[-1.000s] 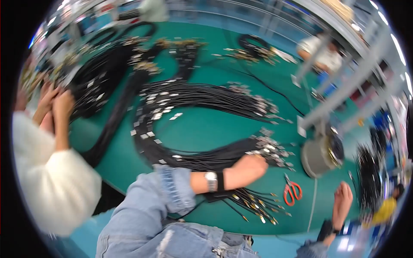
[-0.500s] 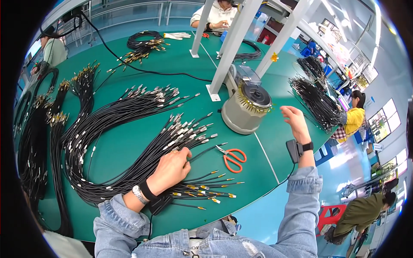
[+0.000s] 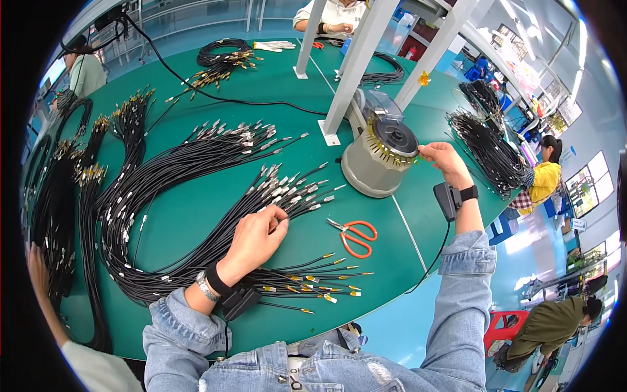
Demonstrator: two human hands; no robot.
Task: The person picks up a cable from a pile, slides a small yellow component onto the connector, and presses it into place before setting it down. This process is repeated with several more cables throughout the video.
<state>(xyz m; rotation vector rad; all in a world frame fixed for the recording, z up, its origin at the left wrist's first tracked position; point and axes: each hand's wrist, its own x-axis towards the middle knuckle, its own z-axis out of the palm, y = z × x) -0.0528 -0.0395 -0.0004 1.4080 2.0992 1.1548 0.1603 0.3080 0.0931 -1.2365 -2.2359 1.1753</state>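
My left hand (image 3: 257, 236) is closed, with thumb and fingertips together, above a bundle of black cables (image 3: 196, 258) with white tags and metal ends. What it holds, if anything, is hidden behind the fingers. My right hand (image 3: 445, 161) pinches at the right rim of a round grey dispenser (image 3: 373, 168), which has a dark disc on top and a ring of small yellow tabs (image 3: 385, 154). Its fingertips meet at one of these tabs. Orange-handled scissors (image 3: 356, 238) lie between my hands. Cable ends with yellow tags (image 3: 313, 279) fan out beside my left wrist.
Grey metal posts (image 3: 346, 85) rise behind the dispenser. More cable bundles lie at left (image 3: 49, 222) and at right (image 3: 486, 147). A co-worker's hand (image 3: 39, 271) reaches in at lower left. Another person (image 3: 336, 19) sits across the green table (image 3: 274, 176).
My right hand has moved left and closed at the dispenser's rim. My left hand has shifted slightly up and left. A co-worker's arm has come in at lower left.
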